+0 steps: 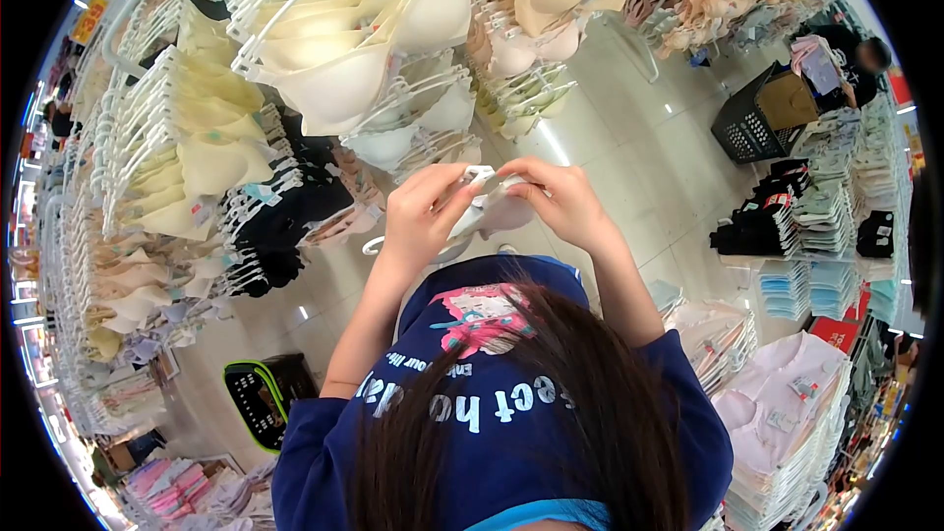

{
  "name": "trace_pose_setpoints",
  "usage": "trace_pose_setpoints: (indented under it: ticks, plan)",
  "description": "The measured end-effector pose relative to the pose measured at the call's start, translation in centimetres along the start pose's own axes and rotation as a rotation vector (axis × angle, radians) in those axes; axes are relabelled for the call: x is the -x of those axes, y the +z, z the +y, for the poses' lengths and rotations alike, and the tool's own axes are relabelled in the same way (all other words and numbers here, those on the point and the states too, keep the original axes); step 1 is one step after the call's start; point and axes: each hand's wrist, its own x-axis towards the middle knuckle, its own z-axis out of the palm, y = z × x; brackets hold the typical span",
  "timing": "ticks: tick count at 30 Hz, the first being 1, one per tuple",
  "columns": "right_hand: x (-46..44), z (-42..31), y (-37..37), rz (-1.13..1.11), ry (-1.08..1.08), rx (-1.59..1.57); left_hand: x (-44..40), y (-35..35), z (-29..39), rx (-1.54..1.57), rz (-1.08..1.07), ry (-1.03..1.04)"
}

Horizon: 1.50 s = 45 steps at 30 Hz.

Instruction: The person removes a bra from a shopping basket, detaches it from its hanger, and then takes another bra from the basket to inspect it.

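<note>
Pinching a white plastic hanger (479,173) in your left hand (416,208), you seem to grip the pale, smooth-cupped fabric bra (506,213) with your right hand (567,203), before your navy shirt (315,452). It should be light and soft; the stiffer hanger likely offers the surest hold.

Clothing shop: rows of hanging bras (339,84), tagged pink tops (762,383), green-rimmed black shopping basket (254,408) on tiled floor (629,147).
</note>
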Motion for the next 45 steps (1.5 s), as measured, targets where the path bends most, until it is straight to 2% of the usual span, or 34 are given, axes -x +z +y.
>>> trace_pose_setpoints:
  ticks: [3,7,10,13,19,24,33,36,45]
  plan:
    - [0.1,0.8,0.2,0.002,-0.152,0.085,-0.1,0.0,-0.2,-0.052,-0.040,0.046]
    - [0.3,0.9,0.6,0.022,-0.106,0.065,-0.2,0.1,-0.7,-0.062,-0.079,0.129]
    - [0.4,0.7,0.7,0.011,-0.053,0.020,-0.2,0.0,-0.7,-0.048,-0.129,0.080]
    - [0.6,1.3,1.1,-0.013,-0.004,-0.038,-0.3,0.0,-1.3,-0.056,-0.118,0.176]
    - [1.0,2.5,2.4,0.029,0.049,-0.188,0.3,-0.2,-1.1,-0.091,-0.162,0.095]
    - [1.3,3.7,4.0,0.086,0.134,-0.340,0.5,-0.1,-1.6,-0.167,-0.149,0.174]
    - [1.9,5.2,5.7,0.155,0.181,-0.432,0.6,-0.5,-1.8,-0.311,-0.193,0.240]
    - [2.0,5.4,6.2,0.172,0.224,-0.574,0.6,-0.6,-1.8,-0.343,-0.215,0.246]
    - [2.4,4.5,6.8,0.289,0.229,-0.638,0.5,-0.9,-1.9,-0.386,-0.249,0.266]
